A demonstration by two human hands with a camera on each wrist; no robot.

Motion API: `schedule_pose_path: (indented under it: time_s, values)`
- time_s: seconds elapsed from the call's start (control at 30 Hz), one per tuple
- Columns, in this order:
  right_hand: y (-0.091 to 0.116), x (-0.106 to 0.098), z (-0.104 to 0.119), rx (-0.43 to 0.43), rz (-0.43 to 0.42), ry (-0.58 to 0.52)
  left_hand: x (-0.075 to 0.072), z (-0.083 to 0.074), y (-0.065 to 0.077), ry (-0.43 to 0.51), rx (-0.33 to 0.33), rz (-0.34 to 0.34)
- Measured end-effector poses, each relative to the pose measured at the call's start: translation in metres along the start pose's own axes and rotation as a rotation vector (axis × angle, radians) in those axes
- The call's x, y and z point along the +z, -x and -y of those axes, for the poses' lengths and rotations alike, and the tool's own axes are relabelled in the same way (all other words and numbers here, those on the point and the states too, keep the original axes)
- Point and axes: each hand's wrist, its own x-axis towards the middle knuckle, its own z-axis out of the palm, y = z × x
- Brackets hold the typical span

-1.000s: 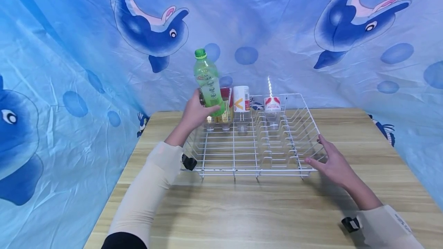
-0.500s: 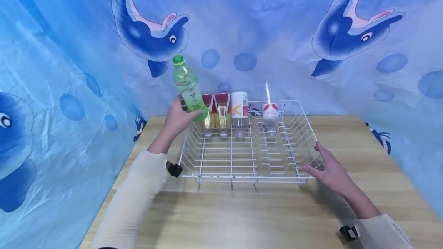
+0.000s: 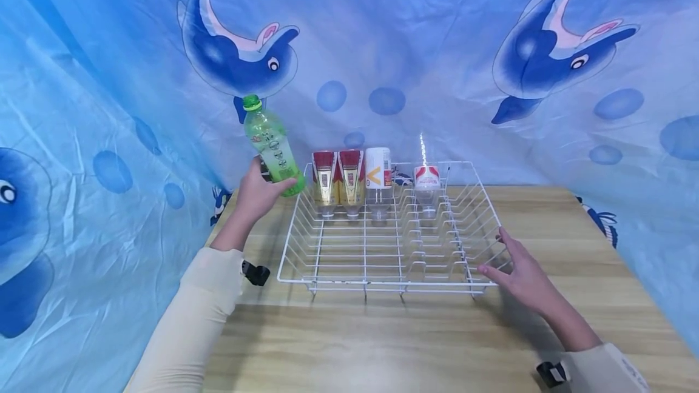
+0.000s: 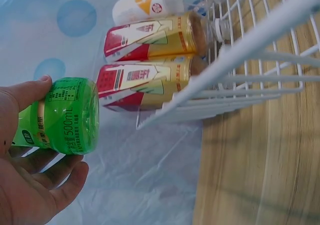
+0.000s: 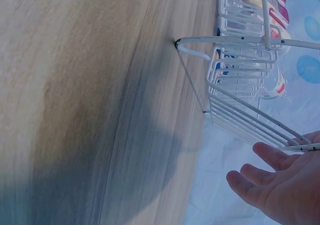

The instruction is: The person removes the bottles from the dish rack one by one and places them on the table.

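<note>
- The left hand (image 3: 258,191) grasps a green bottle (image 3: 274,151) of translucent plastic near its base, thumb on one side and fingers on the other.
- That bottle hangs in the air just left of the far-left corner of a wire rack (image 3: 364,285), apart from it, tilted with its ridged cap up and leaning left; dark print runs over its smooth, glossy body.
- The right hand (image 3: 523,268) grasps the rack's right rim toward the near end, thumb inside, fingers outside.
- The rack is a shallow basket of thin, white-coated bars, with a gridded floor, flared sides and rows of bent prongs along its right part.
- At its far side, two bottles with red-and-gold labels (image 3: 326,179) stand neck down, side by side.
- Right of them stands an inverted clear bottle with a white label (image 3: 377,167) and orange chevron; farther right, a red-and-white-labelled bottle (image 3: 427,178) sits among the prongs.
- The tabletop (image 3: 338,344) has pale, streaky wood grain; beyond hangs a wrinkled blue sheet (image 3: 448,47) printed with dolphins.
</note>
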Motion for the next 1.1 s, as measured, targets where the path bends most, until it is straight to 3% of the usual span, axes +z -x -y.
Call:
schedule_pose_path:
  time_s: [0.23, 0.7, 1.1]
  values:
    - [-0.001, -0.003, -0.001, -0.020, -0.013, 0.022, -0.007, 0.008, -0.001, 0.000, -0.014, -0.025]
    - [-0.002, 0.000, -0.001, -0.037, -0.015, -0.008, -0.018, 0.029, 0.004, -0.003, -0.063, -0.006]
    - [0.000, 0.001, 0.000, -0.009, -0.017, 0.007, -0.012, 0.050, 0.008, -0.035, -0.047, -0.021]
